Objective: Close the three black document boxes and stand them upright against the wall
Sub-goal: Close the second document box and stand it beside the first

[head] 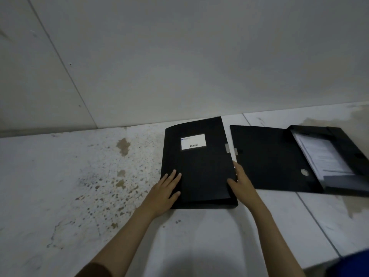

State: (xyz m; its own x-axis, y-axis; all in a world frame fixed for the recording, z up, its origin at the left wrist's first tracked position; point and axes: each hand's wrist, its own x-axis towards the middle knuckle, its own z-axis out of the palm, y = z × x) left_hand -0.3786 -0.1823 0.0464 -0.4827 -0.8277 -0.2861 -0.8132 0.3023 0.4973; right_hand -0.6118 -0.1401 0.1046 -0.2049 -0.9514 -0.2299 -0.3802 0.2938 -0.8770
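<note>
The closed black document box point(199, 168) lies flat on the floor point(79, 176), near the wall point(179, 66). The left hand point(165, 190) presses straight fingers on its 7 o'clock corner, and the right hand point(241, 184) lays straight fingers along its 4 o'clock edge, thumb on the lid. An open document box point(269, 156) lies at 3 o'clock.

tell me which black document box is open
The box on the right, next to the right hand: its lid lies folded out flat and papers show inside. The labelled box under the left hand has its lid down.
</note>
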